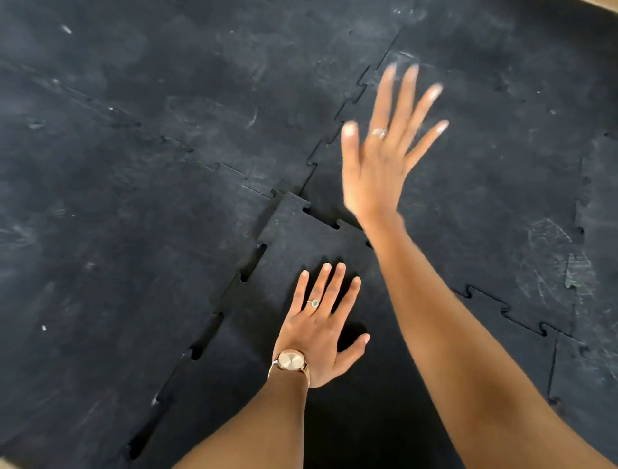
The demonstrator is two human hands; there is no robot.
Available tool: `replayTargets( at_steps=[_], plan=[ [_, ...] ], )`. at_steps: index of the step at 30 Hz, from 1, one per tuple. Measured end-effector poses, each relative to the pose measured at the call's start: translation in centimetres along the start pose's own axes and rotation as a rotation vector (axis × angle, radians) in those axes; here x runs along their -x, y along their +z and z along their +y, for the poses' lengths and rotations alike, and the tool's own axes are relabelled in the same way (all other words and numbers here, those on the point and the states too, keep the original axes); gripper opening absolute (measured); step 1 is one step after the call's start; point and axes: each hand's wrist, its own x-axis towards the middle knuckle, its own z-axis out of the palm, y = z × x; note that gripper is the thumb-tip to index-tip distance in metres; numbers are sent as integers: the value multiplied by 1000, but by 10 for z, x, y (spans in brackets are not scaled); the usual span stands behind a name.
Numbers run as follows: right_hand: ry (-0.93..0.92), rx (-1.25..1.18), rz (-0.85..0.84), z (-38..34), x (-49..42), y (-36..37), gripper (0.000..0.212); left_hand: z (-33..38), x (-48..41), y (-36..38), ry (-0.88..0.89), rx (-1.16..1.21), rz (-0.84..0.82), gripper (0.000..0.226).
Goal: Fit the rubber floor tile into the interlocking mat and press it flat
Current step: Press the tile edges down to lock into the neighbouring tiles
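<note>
A black rubber floor tile (294, 234) with jigsaw-toothed edges lies among the black interlocking mat (133, 167). Its far left corner rides up over the neighbouring tiles, and gaps show along its left seam. My left hand (322, 329), wearing a ring and a gold watch, lies flat on the tile with fingers spread. My right hand (384, 150) is raised above the mat beyond the tile's far edge, open with fingers spread and blurred by motion. It holds nothing.
Joined mat tiles cover the floor on all sides, with toothed seams (337, 113) running away from me and another seam (521, 314) at the right. White scuffs (551, 261) mark the right tile. A strip of bare floor (602, 3) shows at the top right corner.
</note>
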Motion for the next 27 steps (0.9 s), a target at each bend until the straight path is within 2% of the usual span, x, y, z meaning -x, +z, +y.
replayTargets(
  at_steps=[2, 4, 7, 9, 11, 12, 14, 16, 21, 27],
  plan=[
    [63, 185, -308, 19, 27, 40, 78, 0, 2, 0, -3, 3, -6, 77],
    [92, 239, -431, 33, 37, 66, 75, -4, 0, -2, -12, 3, -4, 75],
    [111, 215, -422, 32, 27, 59, 74, 2, 3, -7, 8, 33, 24, 71],
    [114, 224, -424, 35, 28, 61, 75, -9, 12, -17, -39, 94, 150, 64],
    [107, 239, -460, 33, 31, 64, 74, -33, 24, -18, -249, 77, 302, 63],
    [115, 228, -473, 33, 32, 63, 74, -47, 31, -20, -377, 36, 311, 66],
    [123, 201, -465, 34, 31, 65, 75, -70, 42, -22, -533, -43, 203, 74],
    [119, 199, -459, 34, 28, 66, 75, -76, 41, -17, -532, -67, 89, 75],
    [79, 80, -419, 33, 33, 61, 73, -74, 40, -13, -532, -41, 81, 75],
    [-132, -79, -343, 30, 39, 55, 69, -76, 41, -16, -537, -7, 84, 74]
  ],
)
